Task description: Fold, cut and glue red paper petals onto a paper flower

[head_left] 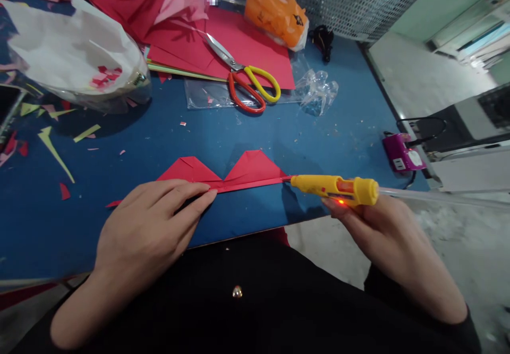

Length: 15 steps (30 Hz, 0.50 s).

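Note:
A red folded paper strip [255, 170] with two pointed humps lies near the front edge of the blue table. My left hand [147, 226] is closed over its left part, fingertips and thumb at the lower folded edge. In my right hand [382, 226] is a yellow hot glue gun [334, 186], gripped from below, with a clear glue stick [430, 197] sticking out of its back. An orange-red light glows on the gun. Its nozzle touches, or nearly touches, the strip's right end. The strip's left end is hidden under my left hand.
Scissors [239, 72] with red and yellow handles lie on red paper sheets [263, 45]. Behind are an orange package [277, 14] and a metal mesh basket [338, 3]. A lined bag [79, 51] and paper scraps [53, 152] are left; a purple power adapter [403, 153] sits right.

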Each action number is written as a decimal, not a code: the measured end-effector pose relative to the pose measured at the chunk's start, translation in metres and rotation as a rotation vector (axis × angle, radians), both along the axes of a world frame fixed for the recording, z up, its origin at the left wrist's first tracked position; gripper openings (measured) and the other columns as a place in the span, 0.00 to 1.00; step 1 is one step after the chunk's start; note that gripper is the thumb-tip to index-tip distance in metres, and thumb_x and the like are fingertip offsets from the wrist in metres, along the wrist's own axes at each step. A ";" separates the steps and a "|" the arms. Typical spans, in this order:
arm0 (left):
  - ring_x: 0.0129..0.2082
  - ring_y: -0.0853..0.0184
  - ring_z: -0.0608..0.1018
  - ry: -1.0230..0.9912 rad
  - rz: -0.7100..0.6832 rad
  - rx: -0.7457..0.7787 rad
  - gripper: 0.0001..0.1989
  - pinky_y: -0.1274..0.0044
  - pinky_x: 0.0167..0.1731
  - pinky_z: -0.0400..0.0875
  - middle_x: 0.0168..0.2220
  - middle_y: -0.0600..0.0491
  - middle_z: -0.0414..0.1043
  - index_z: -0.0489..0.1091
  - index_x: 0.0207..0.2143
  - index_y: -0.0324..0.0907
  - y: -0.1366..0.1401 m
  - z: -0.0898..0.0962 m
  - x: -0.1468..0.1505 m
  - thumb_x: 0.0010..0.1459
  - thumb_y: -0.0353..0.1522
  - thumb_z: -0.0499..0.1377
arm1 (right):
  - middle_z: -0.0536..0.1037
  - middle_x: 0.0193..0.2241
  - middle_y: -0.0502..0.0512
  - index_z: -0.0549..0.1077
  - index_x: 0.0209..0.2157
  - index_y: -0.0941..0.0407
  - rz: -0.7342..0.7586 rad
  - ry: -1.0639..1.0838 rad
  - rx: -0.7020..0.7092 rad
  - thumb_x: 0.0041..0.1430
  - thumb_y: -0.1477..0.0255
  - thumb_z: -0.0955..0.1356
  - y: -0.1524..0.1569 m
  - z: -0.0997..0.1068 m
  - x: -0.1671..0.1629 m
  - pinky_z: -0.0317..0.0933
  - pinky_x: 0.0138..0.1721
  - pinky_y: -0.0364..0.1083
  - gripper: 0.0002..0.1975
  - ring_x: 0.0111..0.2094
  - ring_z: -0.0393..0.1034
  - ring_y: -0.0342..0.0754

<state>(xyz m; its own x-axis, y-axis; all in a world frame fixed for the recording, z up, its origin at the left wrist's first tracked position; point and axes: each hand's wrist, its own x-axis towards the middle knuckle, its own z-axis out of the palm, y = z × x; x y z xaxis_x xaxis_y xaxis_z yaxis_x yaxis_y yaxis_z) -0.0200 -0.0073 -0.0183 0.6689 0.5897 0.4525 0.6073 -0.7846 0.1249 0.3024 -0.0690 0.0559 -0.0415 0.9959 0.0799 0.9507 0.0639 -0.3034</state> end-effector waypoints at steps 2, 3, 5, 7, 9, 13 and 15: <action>0.41 0.53 0.82 -0.008 0.007 -0.003 0.15 0.61 0.36 0.75 0.44 0.48 0.81 0.73 0.52 0.49 0.000 0.000 0.000 0.67 0.29 0.54 | 0.64 0.12 0.50 0.60 0.16 0.52 0.037 -0.109 -0.024 0.67 0.54 0.61 0.004 0.006 -0.002 0.43 0.15 0.44 0.27 0.12 0.57 0.43; 0.41 0.53 0.82 -0.007 0.009 -0.004 0.15 0.61 0.36 0.75 0.44 0.48 0.81 0.73 0.52 0.48 0.000 0.000 0.000 0.67 0.29 0.54 | 0.64 0.12 0.51 0.60 0.17 0.52 0.049 -0.149 -0.025 0.67 0.54 0.61 0.005 0.009 -0.003 0.42 0.15 0.44 0.27 0.12 0.56 0.43; 0.40 0.52 0.82 -0.001 0.000 0.010 0.15 0.61 0.35 0.75 0.44 0.47 0.81 0.73 0.51 0.47 0.000 0.001 0.001 0.67 0.28 0.53 | 0.63 0.12 0.50 0.60 0.17 0.52 0.056 -0.216 -0.024 0.67 0.54 0.60 0.007 0.011 -0.005 0.40 0.16 0.44 0.27 0.11 0.54 0.43; 0.40 0.52 0.81 0.005 -0.012 0.031 0.14 0.62 0.34 0.74 0.44 0.46 0.81 0.74 0.50 0.46 0.000 0.001 0.001 0.67 0.28 0.53 | 0.63 0.12 0.51 0.60 0.17 0.52 0.049 -0.266 -0.013 0.66 0.54 0.61 0.010 0.011 -0.006 0.38 0.17 0.44 0.26 0.12 0.53 0.43; 0.39 0.53 0.81 0.012 -0.023 0.050 0.14 0.62 0.34 0.74 0.43 0.46 0.81 0.74 0.50 0.45 0.001 0.001 0.002 0.67 0.28 0.53 | 0.63 0.12 0.51 0.60 0.17 0.51 0.044 -0.297 0.004 0.65 0.54 0.61 0.014 0.011 -0.006 0.37 0.18 0.45 0.25 0.12 0.52 0.44; 0.38 0.53 0.81 0.015 -0.032 0.090 0.13 0.62 0.33 0.74 0.41 0.46 0.81 0.74 0.48 0.42 0.001 0.002 0.002 0.66 0.28 0.52 | 0.59 0.11 0.50 0.58 0.16 0.51 0.025 -0.276 0.033 0.64 0.54 0.63 0.016 0.017 0.001 0.35 0.18 0.45 0.26 0.13 0.48 0.43; 0.38 0.54 0.80 0.012 -0.030 0.097 0.12 0.63 0.33 0.74 0.41 0.46 0.81 0.74 0.47 0.43 0.001 0.002 0.002 0.66 0.28 0.52 | 0.59 0.12 0.49 0.62 0.17 0.52 0.000 -0.117 0.091 0.63 0.54 0.66 0.011 0.021 0.005 0.36 0.18 0.44 0.25 0.13 0.50 0.43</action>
